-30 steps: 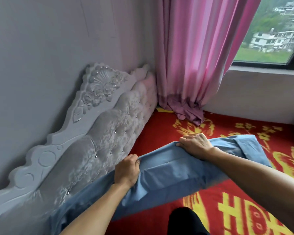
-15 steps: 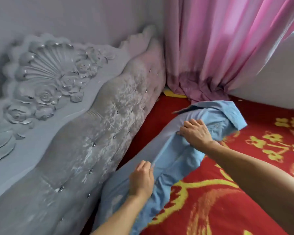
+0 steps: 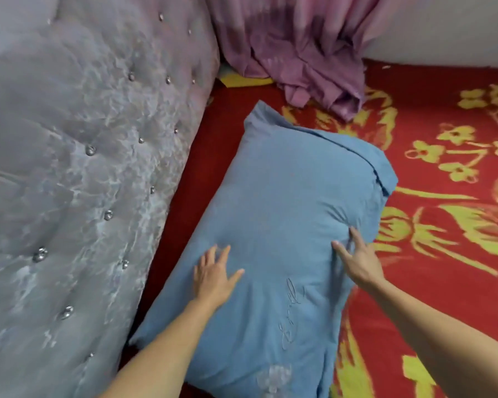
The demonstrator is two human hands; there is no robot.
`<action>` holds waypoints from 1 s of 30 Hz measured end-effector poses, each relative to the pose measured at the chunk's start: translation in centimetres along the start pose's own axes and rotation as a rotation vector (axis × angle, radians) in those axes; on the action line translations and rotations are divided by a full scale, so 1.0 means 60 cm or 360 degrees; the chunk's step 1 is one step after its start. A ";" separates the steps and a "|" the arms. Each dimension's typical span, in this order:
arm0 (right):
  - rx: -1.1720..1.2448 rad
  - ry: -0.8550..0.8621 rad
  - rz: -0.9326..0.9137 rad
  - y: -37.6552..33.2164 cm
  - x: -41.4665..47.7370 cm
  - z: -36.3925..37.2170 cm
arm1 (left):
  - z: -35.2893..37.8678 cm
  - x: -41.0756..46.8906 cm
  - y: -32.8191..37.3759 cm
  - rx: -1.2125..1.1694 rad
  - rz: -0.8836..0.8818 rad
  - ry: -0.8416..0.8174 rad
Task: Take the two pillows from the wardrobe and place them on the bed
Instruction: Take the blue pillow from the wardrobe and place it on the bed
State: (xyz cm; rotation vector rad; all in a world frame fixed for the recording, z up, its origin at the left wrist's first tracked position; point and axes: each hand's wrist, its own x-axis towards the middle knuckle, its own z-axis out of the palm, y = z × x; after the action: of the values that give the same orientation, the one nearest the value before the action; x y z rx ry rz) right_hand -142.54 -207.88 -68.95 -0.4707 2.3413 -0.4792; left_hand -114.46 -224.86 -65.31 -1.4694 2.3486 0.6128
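Observation:
One blue pillow (image 3: 282,202) with faint embroidery lies flat on the bed (image 3: 443,254), which is covered in a red blanket with yellow flowers. The pillow rests close beside the grey tufted headboard (image 3: 84,168). My left hand (image 3: 213,277) lies flat on the pillow's near middle, fingers spread. My right hand (image 3: 360,262) rests on the pillow's right edge with fingers extended, pressing the fabric there. No second pillow is in view.
A pink curtain (image 3: 293,53) hangs down and bunches on the bed at the far end, just beyond the pillow. A pale wall (image 3: 457,30) runs along the far right side of the bed.
Both hands have let go of the pillow's edge. The pillow has dropped from being held up and now lies flat on the bed, with both palms resting on it.

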 end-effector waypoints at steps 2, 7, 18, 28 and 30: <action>0.0431 -0.0071 0.0153 -0.009 -0.008 0.041 | -0.005 0.036 -0.039 -0.0157 -0.0221 -0.0046; 0.0840 0.0108 0.0375 -0.047 0.012 0.095 | 0.005 0.104 -0.096 -0.0964 -0.0811 -0.0212; 0.0963 0.0590 -0.0065 -0.203 0.095 -0.018 | -0.154 0.178 -0.024 -0.1775 -0.0583 0.0608; 0.0764 0.0348 -0.0298 -0.375 0.344 -0.070 | -0.256 0.418 -0.008 -0.1434 -0.0251 0.0657; 0.0421 0.0301 -0.0323 -0.373 0.340 -0.039 | -0.225 0.424 -0.014 -0.1284 -0.0205 0.0517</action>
State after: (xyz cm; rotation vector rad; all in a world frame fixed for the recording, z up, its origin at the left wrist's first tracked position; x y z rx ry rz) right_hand -153.86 -236.05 -68.41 -0.5585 2.3716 -0.9530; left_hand -125.03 -251.66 -65.67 -2.1590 2.3073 1.5040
